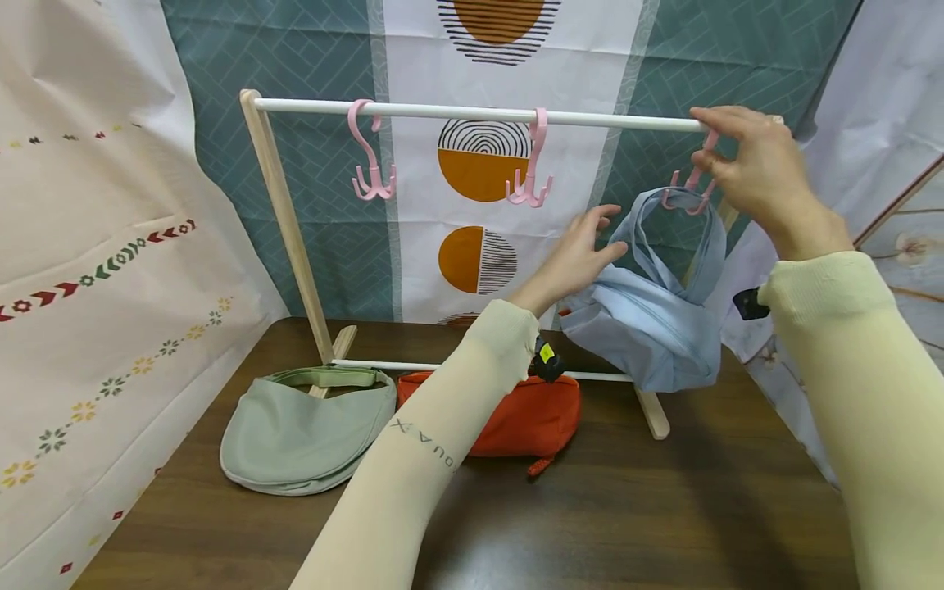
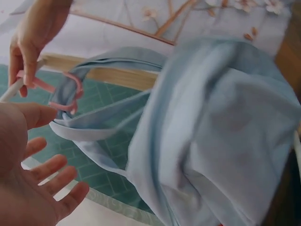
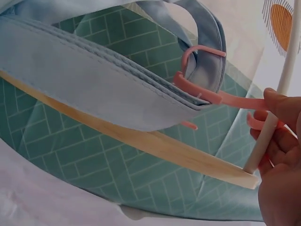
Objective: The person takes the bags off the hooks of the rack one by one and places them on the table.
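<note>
A light blue fabric bag [image 1: 649, 328] hangs by its looped straps from a pink multi-prong hook [image 1: 694, 179] at the right end of the white rail [image 1: 457, 111]. My right hand [image 1: 774, 168] pinches the upper part of that hook, thumb and fingers about the rail; the right wrist view shows the straps caught over the prongs [image 3: 202, 92]. Just left of the bag, my left hand [image 1: 578, 252] is raised with its fingers spread and nothing in it. In the left wrist view its palm [image 2: 28, 188] faces the straps, apart from the bag body.
Two more pink hooks [image 1: 372, 176] [image 1: 533, 176] hang bare on the rail. Below, on the brown table [image 1: 590, 524], lie a grey-green bag [image 1: 302, 434] and a red-orange pouch [image 1: 527, 418], partly behind my left forearm. Wooden legs [image 1: 283, 221] support the rack before patterned cloths.
</note>
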`<state>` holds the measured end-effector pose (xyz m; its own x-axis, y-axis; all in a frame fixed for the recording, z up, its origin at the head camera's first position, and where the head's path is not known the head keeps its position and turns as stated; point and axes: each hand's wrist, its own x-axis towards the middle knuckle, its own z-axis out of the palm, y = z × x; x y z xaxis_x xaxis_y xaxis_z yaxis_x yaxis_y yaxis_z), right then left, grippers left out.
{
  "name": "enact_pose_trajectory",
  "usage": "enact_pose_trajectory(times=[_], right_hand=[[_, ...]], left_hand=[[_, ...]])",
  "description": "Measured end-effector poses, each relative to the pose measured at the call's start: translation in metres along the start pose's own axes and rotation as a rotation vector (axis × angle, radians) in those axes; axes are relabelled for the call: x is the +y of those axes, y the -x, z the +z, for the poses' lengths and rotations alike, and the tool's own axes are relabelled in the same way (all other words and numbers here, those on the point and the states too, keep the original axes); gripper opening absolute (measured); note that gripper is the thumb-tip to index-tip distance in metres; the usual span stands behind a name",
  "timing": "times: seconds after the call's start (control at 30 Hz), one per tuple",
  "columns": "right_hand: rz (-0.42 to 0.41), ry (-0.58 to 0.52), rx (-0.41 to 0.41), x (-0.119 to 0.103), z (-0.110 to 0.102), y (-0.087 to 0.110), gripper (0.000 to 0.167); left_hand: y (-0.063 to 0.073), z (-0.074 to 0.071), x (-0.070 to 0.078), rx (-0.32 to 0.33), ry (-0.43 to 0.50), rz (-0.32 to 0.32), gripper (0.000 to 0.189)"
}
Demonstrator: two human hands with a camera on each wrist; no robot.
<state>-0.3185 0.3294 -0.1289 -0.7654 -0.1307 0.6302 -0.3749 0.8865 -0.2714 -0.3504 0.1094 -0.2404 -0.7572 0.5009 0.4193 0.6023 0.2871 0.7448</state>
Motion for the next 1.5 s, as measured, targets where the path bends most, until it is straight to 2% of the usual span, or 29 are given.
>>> enact_pose_trajectory(times=[0.17,0.27,0.5,0.6,0.77,0.9,1.13,1.27,1.37,1.5], right_hand=[[-0.003,-0.036,0.038,-0.001,0.005,-0.002,0.054],[0.008,-0.056,0.049,-0.001,0.005,-0.003,0.054],[0.044,-0.135,0.039,0.000,0.004,-0.001,0.054],[0.046,-0.165,0.032,0.000,0.005,0.000,0.054],[0.044,-0.178,0.013,0.001,0.001,0.000,0.054],[0.075,-0.194,-0.021,0.002,-0.003,0.002,0.054],[0.061,-0.186,-0.030,0.002,-0.003,0.000,0.055],[0.049,-0.173,-0.030,0.002,-0.002,0.000,0.055],[0.043,-0.166,-0.032,0.000,-0.001,-0.001,0.055],[0.034,-0.154,-0.012,-0.001,-0.001,-0.001,0.054]], left_hand=[[-0.016,0.003,0.010,0.022,-0.032,-0.022,0.059],[-0.024,0.008,0.014,0.021,-0.045,-0.060,0.062],[-0.034,0.017,0.015,-0.051,0.075,-0.141,0.071],[-0.036,0.020,0.015,-0.066,0.078,-0.149,0.074],[-0.039,0.027,0.015,0.002,0.043,-0.162,0.070],[-0.038,0.031,0.017,0.034,-0.008,-0.169,0.058],[-0.038,0.029,0.019,0.091,-0.096,-0.139,0.039],[-0.038,0.026,0.021,0.113,-0.049,-0.109,0.032],[-0.038,0.025,0.024,0.129,0.020,-0.114,0.029],[-0.038,0.025,0.029,0.158,0.064,-0.100,0.027]])
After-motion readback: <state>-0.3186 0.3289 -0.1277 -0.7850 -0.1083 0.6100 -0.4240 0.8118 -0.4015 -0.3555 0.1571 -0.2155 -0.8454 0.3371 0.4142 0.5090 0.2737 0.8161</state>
